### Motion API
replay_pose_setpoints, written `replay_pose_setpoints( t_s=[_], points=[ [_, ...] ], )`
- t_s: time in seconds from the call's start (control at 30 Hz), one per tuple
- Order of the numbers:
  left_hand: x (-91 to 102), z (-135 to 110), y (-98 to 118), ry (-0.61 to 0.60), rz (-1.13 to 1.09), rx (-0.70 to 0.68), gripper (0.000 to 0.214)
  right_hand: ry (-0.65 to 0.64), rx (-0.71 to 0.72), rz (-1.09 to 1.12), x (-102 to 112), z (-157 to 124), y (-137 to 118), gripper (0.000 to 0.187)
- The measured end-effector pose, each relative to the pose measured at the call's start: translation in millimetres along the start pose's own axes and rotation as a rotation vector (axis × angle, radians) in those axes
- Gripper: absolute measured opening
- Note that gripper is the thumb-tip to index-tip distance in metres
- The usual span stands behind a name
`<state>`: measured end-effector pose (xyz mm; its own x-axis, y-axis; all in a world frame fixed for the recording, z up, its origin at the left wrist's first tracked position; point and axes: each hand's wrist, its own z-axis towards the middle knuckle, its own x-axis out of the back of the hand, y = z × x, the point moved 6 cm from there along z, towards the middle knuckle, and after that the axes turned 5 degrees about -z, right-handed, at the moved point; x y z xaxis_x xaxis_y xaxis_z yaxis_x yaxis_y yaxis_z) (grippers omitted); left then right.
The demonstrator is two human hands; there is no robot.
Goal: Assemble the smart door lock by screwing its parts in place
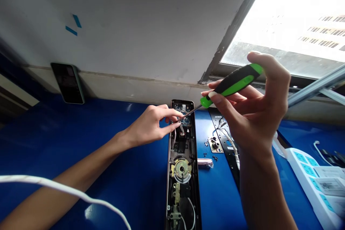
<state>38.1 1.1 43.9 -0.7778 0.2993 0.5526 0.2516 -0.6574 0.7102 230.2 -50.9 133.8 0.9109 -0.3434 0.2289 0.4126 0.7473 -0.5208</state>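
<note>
The left forearm (91, 167) reaches in low and slanting, bare, and I see the left hand (155, 124) back-upward, fingers stretched together, thumb beneath, the tips nearly meeting. The right forearm (262, 194) rises steeply to the right hand (250, 107), lifted higher than the left and closed in a grip: one finger arches over the top, the thumb reaches forward, and the others curl behind.

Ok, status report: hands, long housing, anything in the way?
Right hand gripping green-and-black screwdriver. Left hand at its tip, grip unclear. Housing open, circuit board exposed. Left hand and screwdriver partly cover board.
</note>
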Motion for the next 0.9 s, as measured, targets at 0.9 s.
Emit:
replay_pose_setpoints(
  t_s=[0.9],
  points=[
    [10.0,-3.9,-15.0,-0.361,-0.042,0.227,0.02,-0.185,0.151,-0.067,-35.1,-23.9,-11.8,0.077]
  ],
)
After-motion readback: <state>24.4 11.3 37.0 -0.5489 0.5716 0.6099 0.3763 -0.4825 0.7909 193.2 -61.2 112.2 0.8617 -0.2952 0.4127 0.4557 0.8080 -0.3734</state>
